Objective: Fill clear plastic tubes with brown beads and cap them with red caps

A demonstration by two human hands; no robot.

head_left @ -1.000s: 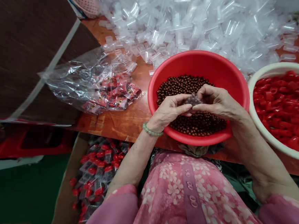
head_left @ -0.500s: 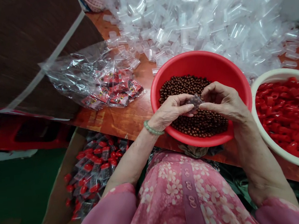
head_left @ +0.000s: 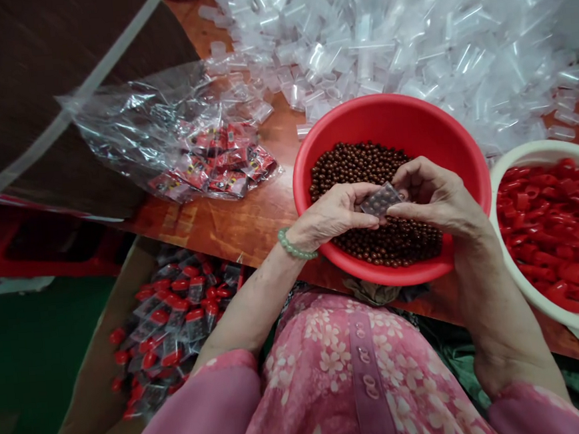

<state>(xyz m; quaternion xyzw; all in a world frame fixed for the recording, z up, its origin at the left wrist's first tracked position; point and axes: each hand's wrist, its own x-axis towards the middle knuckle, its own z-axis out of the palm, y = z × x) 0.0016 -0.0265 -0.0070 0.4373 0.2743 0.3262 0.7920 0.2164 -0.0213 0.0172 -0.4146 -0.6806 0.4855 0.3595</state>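
Observation:
A small clear plastic container (head_left: 380, 200) with dark brown balls inside is held over the red basin (head_left: 386, 112). My left hand (head_left: 336, 210) grips its left end between thumb and fingers, with a green bead bracelet at the wrist. On the right, my right hand (head_left: 431, 196) has its thumb and fingertips closed at the container's other end. Below both hands, the basin holds a heap of brown balls (head_left: 360, 164).
Clear plastic tubes (head_left: 406, 40) are piled behind the basin. A white basin (head_left: 501, 227) of red caps (head_left: 557, 243) stands at right. Red packets (head_left: 225, 162) lie in a clear bag (head_left: 126, 123). A cardboard box (head_left: 88, 366) at lower left holds filled, red-capped containers (head_left: 172, 320).
The container has turned and shows its flat side more clearly between my hands. My hands stay over the basin. The view has shifted slightly.

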